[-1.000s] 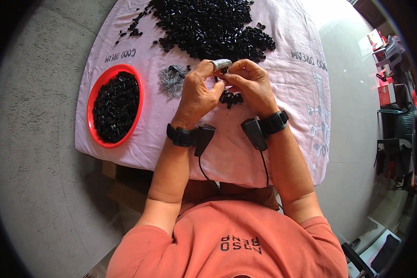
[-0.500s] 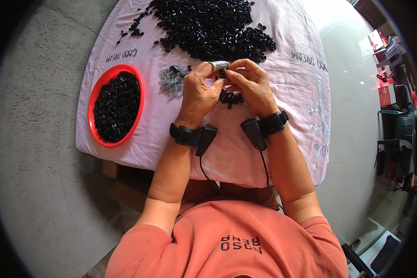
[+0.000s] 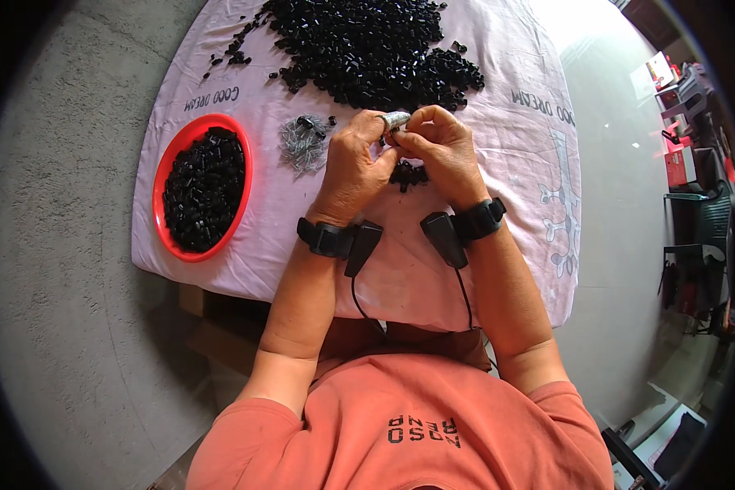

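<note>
A small silvery metal piece is pinched between the fingertips of both hands, which are brought together above the middle of the counter, itself covered by a pale pink printed cloth. The left hand is closed on the piece from the left, the right hand from the right; neither is nearer, since both touch it. The long axis of the piece appears to run roughly left to right, though it is too small for certainty.

Just beyond the hands, on the far side, a broad heap of small black plastic parts is spread. Directly beneath the hands a small cluster of black parts is lying. Just left of the left hand a little pile of thin grey metal bits is seen, and further left a round red plastic bowl filled with black parts is set. Nothing stands between the hands and these piles. Black wrist straps with corded units are worn on both forearms.
</note>
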